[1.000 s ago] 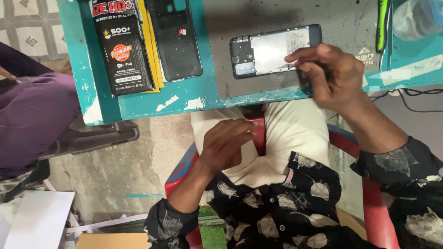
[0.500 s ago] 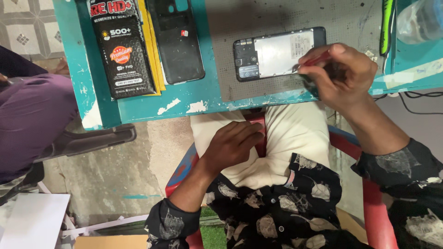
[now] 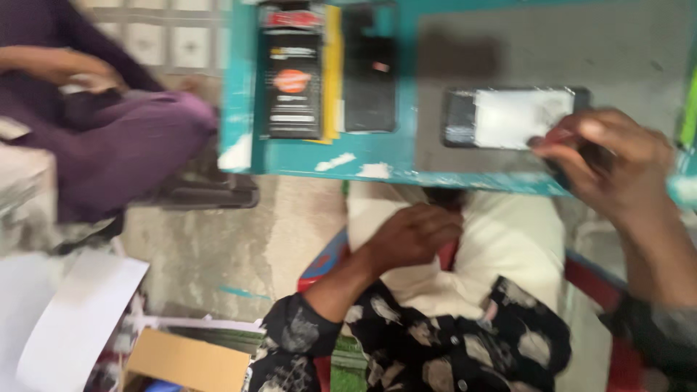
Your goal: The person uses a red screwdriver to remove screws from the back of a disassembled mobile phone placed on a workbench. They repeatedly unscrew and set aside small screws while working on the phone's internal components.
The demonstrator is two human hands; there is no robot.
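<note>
The opened phone (image 3: 512, 118), back cover off and pale inner face up, lies flat on the grey mat (image 3: 552, 51) of the table (image 3: 239, 87), close to the table's near edge. Its long axis runs left to right, parallel to that edge, with the dark camera end pointing left. At the phone's right end the right hand (image 3: 610, 163) is bunched, its fingers (image 3: 563, 138) pinched together on a thin reddish tool whose tip cannot be made out through the blur. The step in hand is judged to be work on the phone's right end; a steadying of the body and a fine, shallow touch would be called for next. The left hand (image 3: 410, 236) rests in the lap below the phone, fingers loosely curled, holding nothing. Left of the phone lie a black phone (image 3: 370, 72) and a dark printed box (image 3: 292, 72).
</note>
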